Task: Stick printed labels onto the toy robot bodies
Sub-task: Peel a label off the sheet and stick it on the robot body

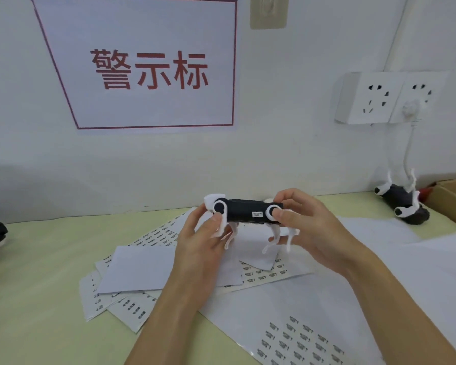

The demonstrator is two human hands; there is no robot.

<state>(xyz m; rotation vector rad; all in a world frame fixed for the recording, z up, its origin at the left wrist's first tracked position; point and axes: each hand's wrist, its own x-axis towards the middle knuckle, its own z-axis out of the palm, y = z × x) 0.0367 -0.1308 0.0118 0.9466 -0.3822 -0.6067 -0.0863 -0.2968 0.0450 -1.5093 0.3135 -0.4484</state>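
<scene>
Both hands (pixel 248 233) grip a black, white-legged toy robot (pixel 245 213), small label (pixel 257 214) stuck.

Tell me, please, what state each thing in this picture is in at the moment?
Toy robot: held above the table, legs hanging down.
Label: stuck on the robot's dark body.
Left hand: grips the robot's left end.
Right hand: grips its right end, thumb on the white joint.
Second toy robot: on the table, legs up.
Label sheets: spread flat, overlapping.
Wall socket: one plug in.

Left hand (pixel 200 241) bare; right hand (pixel 308 227) bare; forearms unsleeved
</scene>
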